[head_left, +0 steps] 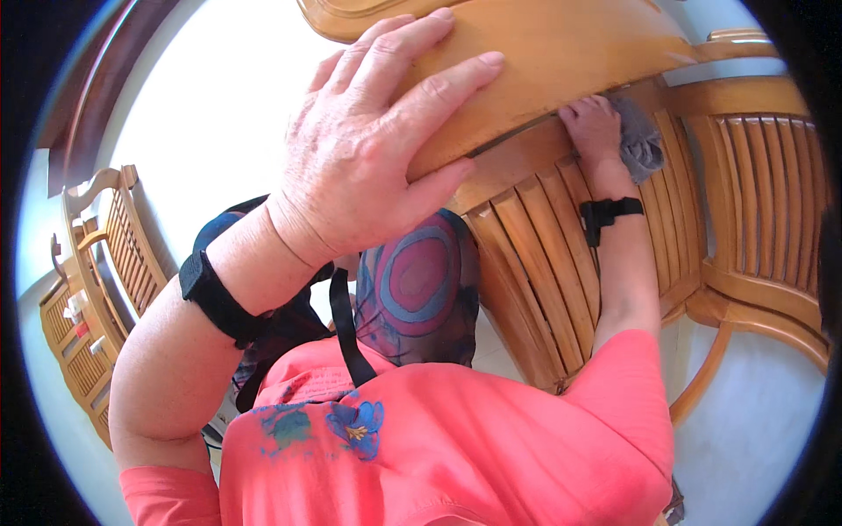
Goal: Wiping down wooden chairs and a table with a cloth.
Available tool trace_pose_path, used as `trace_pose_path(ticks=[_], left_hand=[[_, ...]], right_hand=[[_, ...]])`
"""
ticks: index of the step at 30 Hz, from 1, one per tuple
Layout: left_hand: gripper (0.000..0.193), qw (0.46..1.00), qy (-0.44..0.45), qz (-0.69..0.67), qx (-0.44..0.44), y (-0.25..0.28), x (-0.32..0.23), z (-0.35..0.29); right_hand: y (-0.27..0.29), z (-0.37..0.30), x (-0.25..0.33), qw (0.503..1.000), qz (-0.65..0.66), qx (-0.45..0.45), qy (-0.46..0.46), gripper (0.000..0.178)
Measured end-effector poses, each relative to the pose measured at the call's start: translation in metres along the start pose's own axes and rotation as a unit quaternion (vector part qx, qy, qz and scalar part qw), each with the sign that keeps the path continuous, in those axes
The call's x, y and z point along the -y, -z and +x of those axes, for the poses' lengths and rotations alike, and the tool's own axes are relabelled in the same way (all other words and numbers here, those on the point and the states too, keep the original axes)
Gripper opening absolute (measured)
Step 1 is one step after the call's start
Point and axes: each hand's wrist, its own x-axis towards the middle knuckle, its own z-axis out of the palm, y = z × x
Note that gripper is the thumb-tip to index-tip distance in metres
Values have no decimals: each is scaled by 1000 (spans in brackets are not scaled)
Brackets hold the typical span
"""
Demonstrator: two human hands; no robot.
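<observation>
My left hand (377,131) lies palm down on a broad, curved wooden panel (561,53) of the furniture, its fingers and thumb spread. Beyond the panel's lower edge, my right hand (596,131) reaches down to a slatted wooden seat (535,237). Its fingers are bent close to the rail at the top of the slats. A crumpled grey cloth (642,145) bunches along the right side of that hand and appears gripped in it. The fingertips are partly hidden by the panel. Each forearm wears a black strap.
To the right stands another slatted wooden backrest (772,193) with a curved frame. A similar wooden bench (123,237) is at the far left, with small white items (74,302) near it. My patterned knee (421,289) is close to the seat's left edge.
</observation>
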Motion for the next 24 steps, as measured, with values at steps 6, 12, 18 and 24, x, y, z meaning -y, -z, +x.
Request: trace_pose_path(ticks=[6, 12, 18, 24], left_hand=[[71, 997, -31, 73, 11, -9, 17, -7], [72, 998, 25, -36, 37, 8, -4, 9], [71, 999, 28, -23, 33, 0, -10, 4], [70, 998, 35, -9, 43, 2, -11, -3]], right_hand=[[1, 34, -57, 994, -63, 30, -89, 30], [-17, 19, -98, 972, -109, 32, -207, 33], [-29, -22, -19, 999, 7, -35, 39, 33], [24, -50, 67, 999, 32, 31, 18, 37]])
